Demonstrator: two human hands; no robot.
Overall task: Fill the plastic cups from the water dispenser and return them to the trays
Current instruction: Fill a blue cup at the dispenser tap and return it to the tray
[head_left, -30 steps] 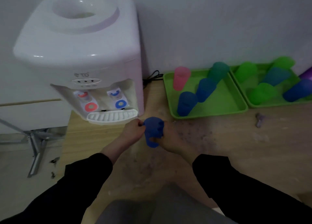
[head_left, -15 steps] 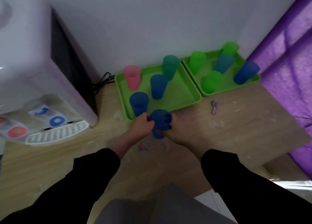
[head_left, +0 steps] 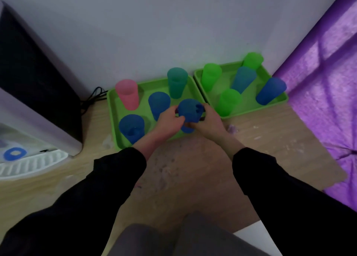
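**Left.** A white plastic water dispenser (head_left: 38, 124) with a slotted white drip tray (head_left: 29, 165) stands on the pale wooden surface (head_left: 193, 159). A black cable (head_left: 94, 96) lies behind it.

**Left tray.** Near the dispenser, the left green plastic tray (head_left: 111, 116) carries four upright cups: a pink translucent plastic cup (head_left: 127, 94), a blue plastic cup at the near left (head_left: 131, 128), a blue plastic cup in the middle (head_left: 158, 104) and a teal plastic cup (head_left: 176, 82) at the back. Their fill level cannot be confirmed.

**Centre.** The left hand (head_left: 168, 120) and right hand (head_left: 209, 120) together hold a dark blue translucent plastic cup (head_left: 188, 110), upright, over the front right part of the left tray. The left fingers curl against its near-left wall. The right fingers wrap its far side and show as dark shapes through the wall. The base is hidden between the hands, so contact with the tray floor cannot be determined.

**Right.** A second green plastic tray (head_left: 255, 109) sits just beside the first and holds three green plastic cups and two blue ones. Purple fabric (head_left: 324, 101) lies beyond it.

**Assessment.** The step in hand is judged to be returning this cup to its tray, at the placing stage. The next move calls for a level descent into the open front-right space, clear of the middle blue cup. Both hands should then ease outward without nudging the wall. A tilt on release would likely spill the contents.
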